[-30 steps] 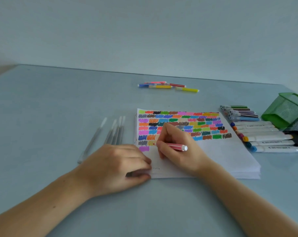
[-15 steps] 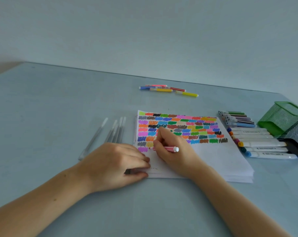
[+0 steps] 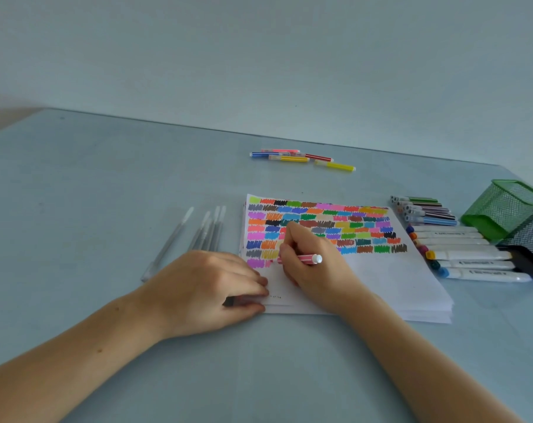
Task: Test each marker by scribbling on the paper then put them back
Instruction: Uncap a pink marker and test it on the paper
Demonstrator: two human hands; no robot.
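I had the pink marker (image 3: pixel 301 258) pinched in my right hand (image 3: pixel 315 267), low on the left part of the paper (image 3: pixel 381 276). Its long axis ran nearly level across the sheet, white end pointing right and tip pointing left at the newest pink scribble beside the magenta patch; the tip itself was hidden by my fingers, so contact was my guess. My left hand (image 3: pixel 210 288) rested at the paper's near-left corner, fingers curled over something dark, possibly the cap. The loose markers beyond the paper's far edge (image 3: pixel 298 157) lay nearer my right hand.
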